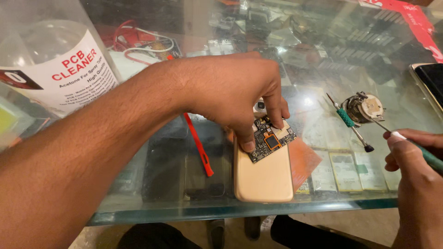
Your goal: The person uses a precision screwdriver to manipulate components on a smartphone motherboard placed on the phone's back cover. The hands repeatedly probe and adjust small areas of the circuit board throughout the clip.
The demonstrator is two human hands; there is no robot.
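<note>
The left hand (230, 92) reaches across from the left, its grip pressed down on a small circuit board (271, 138): the thumb pins the board's near left corner, a fingertip its far edge. The board lies tilted across the upper end of a gold phone body (264, 173), which rests on the glass surface (323, 74) near the front edge. So the board sits directly under the grip, not lifted, only its right half showing bare.

The right hand (415, 184), at the lower right and well apart from the board, has its grip closed around a slim green-handled tool (427, 157), its thin tip pointing up and left toward a round metal part (364, 107).

The likely risks, as I judge them: the board could skid on the smooth phone back if the thumb eases, and bare fingers on the components could smear or stress them. A green-grip screwdriver (349, 121) and a red pry stick (198, 145) lie loose nearby; a solvent bottle (60, 69) stands near the left forearm, where a sweep could tip it.
</note>
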